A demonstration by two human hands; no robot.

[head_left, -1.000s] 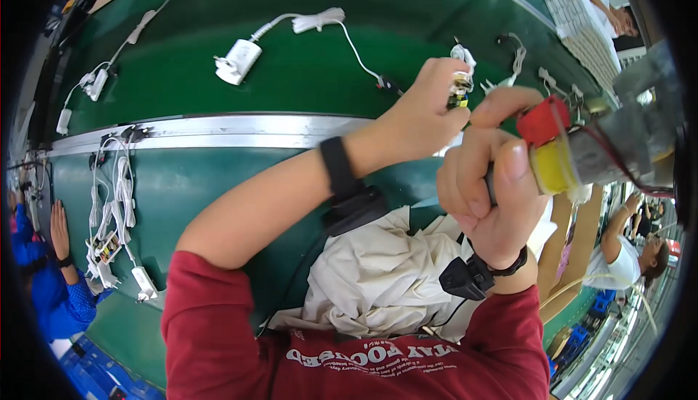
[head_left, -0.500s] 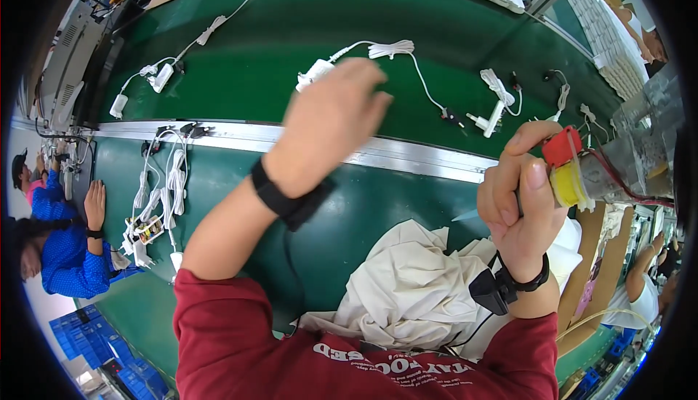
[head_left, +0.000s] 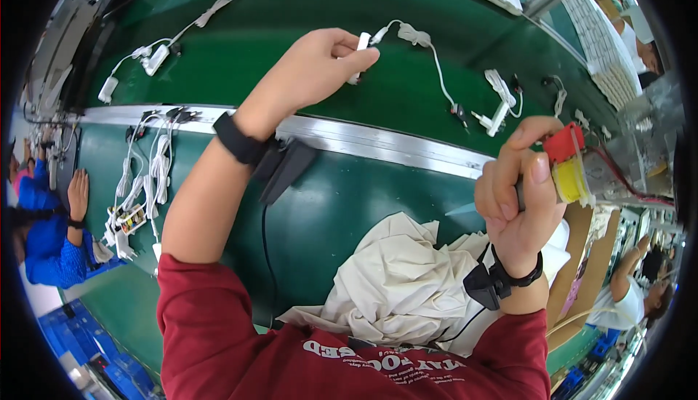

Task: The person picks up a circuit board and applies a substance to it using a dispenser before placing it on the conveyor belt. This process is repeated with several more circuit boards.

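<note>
My left hand (head_left: 316, 65) is over the green conveyor belt, its fingers closed on a small white power adapter (head_left: 363, 42), partly hidden behind them. From the adapter a white cord with a tied bundle (head_left: 414, 34) runs right to a black connector (head_left: 459, 112). My right hand (head_left: 518, 193) is raised at the right, fingers curled round a tool whose body they mostly hide. A pale blue tapered tip (head_left: 461, 209) shows left of that hand. Beside the fingertips are a red block (head_left: 562, 144) and a yellow ring (head_left: 570, 180) on a clear cylinder with wires.
More adapters with bundled cords lie on the belt, at left (head_left: 154, 60) and right (head_left: 499, 118). A metal rail (head_left: 378, 145) edges it. Several cords (head_left: 151, 182) hang over the rail at left. Crumpled cream cloth (head_left: 403, 284) lies before me. A co-worker in blue (head_left: 54, 247) sits at left.
My left hand has moved slightly up and now grips the white adapter, which has shifted right and turned more upright. My right hand stays nearly in place.
</note>
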